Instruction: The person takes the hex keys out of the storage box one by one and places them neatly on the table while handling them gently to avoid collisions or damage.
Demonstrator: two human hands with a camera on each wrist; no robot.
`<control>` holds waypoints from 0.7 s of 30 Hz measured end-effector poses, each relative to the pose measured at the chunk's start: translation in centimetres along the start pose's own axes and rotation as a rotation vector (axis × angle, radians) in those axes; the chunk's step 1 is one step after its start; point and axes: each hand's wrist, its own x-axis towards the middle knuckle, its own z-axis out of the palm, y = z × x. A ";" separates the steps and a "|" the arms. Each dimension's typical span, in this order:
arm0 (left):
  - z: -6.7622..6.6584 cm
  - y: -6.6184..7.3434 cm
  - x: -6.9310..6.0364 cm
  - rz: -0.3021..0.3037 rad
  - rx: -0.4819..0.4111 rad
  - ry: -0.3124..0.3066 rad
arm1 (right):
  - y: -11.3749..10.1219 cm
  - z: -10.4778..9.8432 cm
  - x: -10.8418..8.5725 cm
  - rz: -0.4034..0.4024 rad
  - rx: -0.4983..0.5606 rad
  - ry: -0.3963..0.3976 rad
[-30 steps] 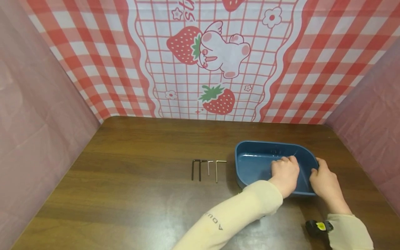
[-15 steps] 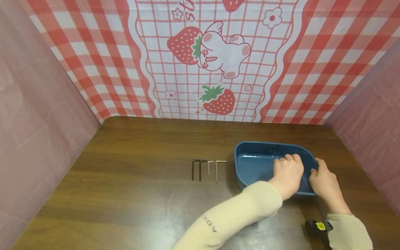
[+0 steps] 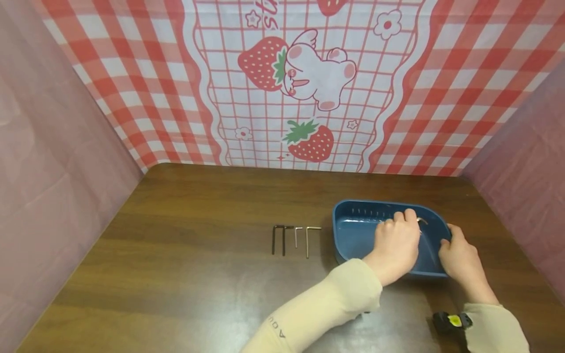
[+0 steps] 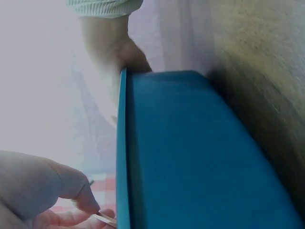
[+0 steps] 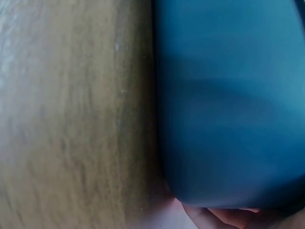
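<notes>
A blue plastic basin (image 3: pixel 353 235) stands at the right of the table. Over its inside, my left hand (image 3: pixel 395 245) pinches a thin metal hex key (image 3: pixel 423 221), whose bent end shows past the fingers. In the left wrist view the thumb and fingers hold the thin metal shaft (image 4: pixel 106 218) beside the basin rim. My right hand (image 3: pixel 462 260) grips the basin's right edge, thumb at the rim. The right wrist view shows its fingers (image 5: pixel 224 217) against the basin's outer wall. Part of the basin's floor is hidden behind my left hand.
Left of the basin lies a row of L-shaped hex keys: two black hex keys (image 3: pixel 284 242), a small silver hex key (image 3: pixel 296 238) and a longer brass-coloured hex key (image 3: pixel 307 242). A checked cloth (image 3: pixel 176 98) hangs behind the wooden table (image 3: pixel 185 274).
My left hand has risen from the basin's floor and shifted slightly left, with the hex key now visible at its fingers. My right hand stays on the basin's edge.
</notes>
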 end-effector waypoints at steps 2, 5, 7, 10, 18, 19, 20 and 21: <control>-0.1 -0.6 -0.1 -0.020 -0.029 0.032 | 0.0 0.1 0.0 -0.006 -0.001 0.008; -0.4 -1.6 -0.3 -0.041 -0.101 0.024 | 0.1 0.2 0.0 -0.009 0.002 0.006; -0.6 -2.2 -0.4 -0.051 -0.164 -0.008 | 0.1 0.2 0.0 -0.011 0.004 0.001; -0.8 -2.8 -0.5 -0.064 -0.226 -0.056 | 0.1 0.2 0.0 -0.005 0.006 -0.006; -0.7 -3.3 -0.7 -0.058 -0.301 -0.098 | 0.1 0.0 -0.1 -0.001 0.008 -0.010; -0.8 -3.4 -0.7 -0.058 -0.320 -0.104 | 0.1 0.0 -0.1 0.000 0.008 -0.011; -0.8 -3.4 -0.7 -0.057 -0.335 -0.114 | 0.0 0.0 -0.1 0.000 0.009 -0.012; -0.8 -3.5 -0.7 -0.058 -0.351 -0.125 | 0.0 0.0 -0.1 -0.001 0.008 -0.012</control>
